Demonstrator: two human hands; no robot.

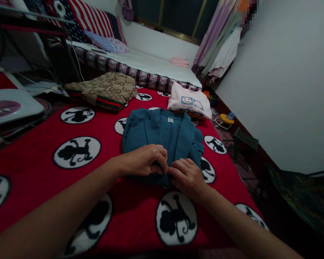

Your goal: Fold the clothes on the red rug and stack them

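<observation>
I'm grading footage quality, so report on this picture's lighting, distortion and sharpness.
Head view: dim overall, the dark patterned fabric at lower right sinking into shadow; head view: apparently wide-angle, the gold-framed glass window tilted; head view: the folded teal cloth jacket readable but slightly soft, without strong glare; head view: a pixelated patch at top right.

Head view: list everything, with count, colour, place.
Blanket: 1, red, foreground
Jacket: 1, teal, on blanket
Patterned cloth: 1, tan, blanket left
Sweatshirt: 1, pink, blanket right
Bed: 1, white, back
Cushion: 1+, multicoloured, bed
Pillow: 1+, purple, bed
Folded cloth: 1, pink, bed
Window: 1, dark, back
Curtains: 2, purple, beside window
Hanging clothes: several, mixed, right
Stools: 2, yellow and dark, right
Draped fabric: 1, dark, right
Desk: 1, dark, left
Tabletop: 1, white, left
Left hand: 1, bare, on jacket
Right hand: 1, bare, on jacket
</observation>
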